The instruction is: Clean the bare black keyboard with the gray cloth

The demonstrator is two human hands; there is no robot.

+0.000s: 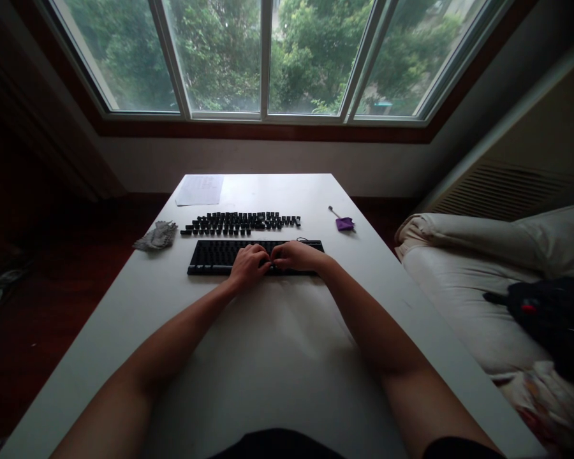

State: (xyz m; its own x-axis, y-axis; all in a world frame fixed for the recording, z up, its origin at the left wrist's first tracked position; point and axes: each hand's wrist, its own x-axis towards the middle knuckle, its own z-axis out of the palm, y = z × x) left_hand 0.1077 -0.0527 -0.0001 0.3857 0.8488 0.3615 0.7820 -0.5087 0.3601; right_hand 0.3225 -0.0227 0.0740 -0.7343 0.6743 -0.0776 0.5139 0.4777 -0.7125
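Note:
A black keyboard (213, 255) lies lengthwise across the white table in front of me. Over its middle, my left hand (249, 262) rests with fingers bent and closed together. My right hand (296, 256) comes in from the right, its fingers pinched down against the keys beside the left fingertips. Whatever sits between the fingertips of either hand is too small and hidden to name. Just behind the keyboard stand several loose black keycaps (239, 222) in uneven rows. Part of a thin cable (302, 239) shows at the keyboard's back edge.
A crumpled grey cloth (157, 236) lies at the table's left edge. On the right are a purple cloth (345, 224) and a small brush-like stick (333, 211). A paper sheet (199, 190) lies at the back left. Beside the white table (277, 357) stands a pale sofa (463, 299).

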